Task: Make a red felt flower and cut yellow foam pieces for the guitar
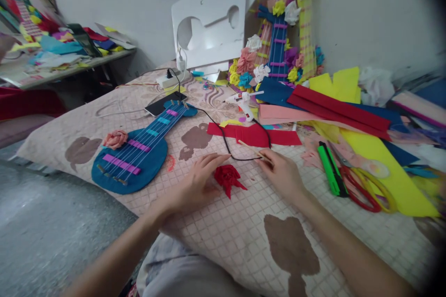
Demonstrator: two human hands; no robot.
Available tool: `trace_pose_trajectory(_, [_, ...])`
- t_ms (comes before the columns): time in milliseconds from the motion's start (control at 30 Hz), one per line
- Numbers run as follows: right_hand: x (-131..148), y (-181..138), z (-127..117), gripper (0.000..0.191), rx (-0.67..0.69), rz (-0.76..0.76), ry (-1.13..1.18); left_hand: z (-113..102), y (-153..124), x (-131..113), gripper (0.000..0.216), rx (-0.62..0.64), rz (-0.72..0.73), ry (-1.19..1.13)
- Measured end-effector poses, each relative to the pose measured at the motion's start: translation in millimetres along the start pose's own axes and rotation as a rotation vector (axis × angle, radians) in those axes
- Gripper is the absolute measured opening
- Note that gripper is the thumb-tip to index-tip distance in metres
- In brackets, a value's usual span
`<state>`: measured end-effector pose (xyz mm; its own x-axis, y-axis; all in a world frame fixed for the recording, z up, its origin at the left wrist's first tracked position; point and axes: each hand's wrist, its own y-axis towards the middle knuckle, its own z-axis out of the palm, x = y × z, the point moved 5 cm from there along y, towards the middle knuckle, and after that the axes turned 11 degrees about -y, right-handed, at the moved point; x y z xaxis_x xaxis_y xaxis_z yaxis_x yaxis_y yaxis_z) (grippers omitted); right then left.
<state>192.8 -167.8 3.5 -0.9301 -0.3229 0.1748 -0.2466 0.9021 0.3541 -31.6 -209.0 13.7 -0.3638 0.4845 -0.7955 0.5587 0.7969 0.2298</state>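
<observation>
The right hand point(284, 174) is clamped on a thin wooden stick point(249, 148), whose near end is hidden in the grip. The left hand point(200, 180) has thumb and fingers apart at the left side of a red paper flower point(228, 178) lying on the tabletop point(240, 232); the fingers cover that edge, so I cannot tell whether they touch it. Both forearms run out of view at the bottom, and a dark, blurred border cuts off the paper heap at far right. A black cord point(226, 141) loops between the flower and a red strip point(285, 137), passing behind the right hand's fingertips; a white glue gun point(244, 103) stands beyond it. A blue paper guitar point(132, 162) lies left, its head partly over a phone point(158, 104). Right are a green cutter point(330, 167) and scissors point(360, 188), whose blades are partly hard to make out.
</observation>
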Motion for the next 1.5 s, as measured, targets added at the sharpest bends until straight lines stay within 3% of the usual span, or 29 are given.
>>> trace_pose_trajectory(100, [5.4,-11.4,-12.3,0.021,-0.077,-0.042,0.001,-2.9,-9.1,0.3,0.076,-0.066,-0.054,-0.018])
trace_pose_trajectory(233, [24.8,-34.1,-30.9,0.017,-0.114,-0.217,0.078,-5.6,-18.5,-2.0,0.065,-0.170,-0.066,-0.038])
trace_pose_trajectory(400, [49.7,-54.7,-37.7,0.015,-0.078,-0.349,0.044,-10.8,-25.7,-5.6,0.013,-0.332,0.009,-0.077])
trace_pose_trajectory(500, [59.4,-57.7,-36.4,0.015,-0.087,-0.364,0.005,-6.2,-30.5,-8.8,0.012,-0.388,0.044,-0.049])
trace_pose_trajectory(633, [66.7,-55.4,-33.2,0.016,-0.066,-0.383,0.002,7.0,-37.0,-13.3,0.042,-0.437,0.061,0.018])
trace_pose_trajectory(867, [70.2,-53.3,-30.3,0.017,-0.012,-0.365,0.025,25.9,-29.5,-23.9,0.032,-0.335,0.065,0.273])
trace_pose_trajectory(1300, [69.7,-56.1,-25.6,0.015,-0.013,-0.305,0.088,27.7,-22.7,-26.1,0.030,-0.219,0.044,0.284])
trace_pose_trajectory(1500, [68.3,-58.6,-22.2,0.015,0.005,-0.282,0.118,27.2,-23.3,-26.6,0.024,-0.270,0.051,0.299])
